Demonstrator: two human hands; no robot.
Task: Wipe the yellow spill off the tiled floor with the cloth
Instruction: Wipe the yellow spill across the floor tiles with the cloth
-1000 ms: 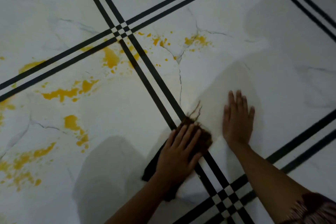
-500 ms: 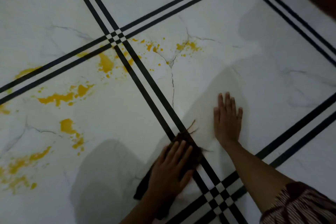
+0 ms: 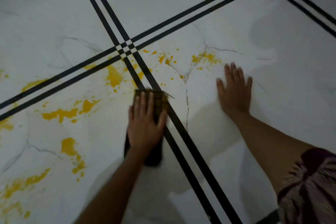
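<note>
We press the left hand point(image 3: 145, 123) flat, fingers extended, on the dark cloth point(image 3: 160, 100) beside the yellow spill point(image 3: 113, 76); the right hand point(image 3: 234, 91) rests open on the tiled floor point(image 3: 272, 114).

The floor point(image 3: 227, 14) is white tile with faint grey marble veins, crossed by paired black stripes point(image 3: 183, 132); where the pairs meet they make a small black-and-white check. The spill point(image 3: 113, 76) is bright yellow-orange, lying in blotches and fine specks over the white and across the black stripes. The cloth point(image 3: 160, 99) is dark brown, nearly black at its near end, with a faint grid pattern on its far part. A sleeve point(image 3: 307, 187) at the lower right is dull pink with dark maroon streaks.
</note>
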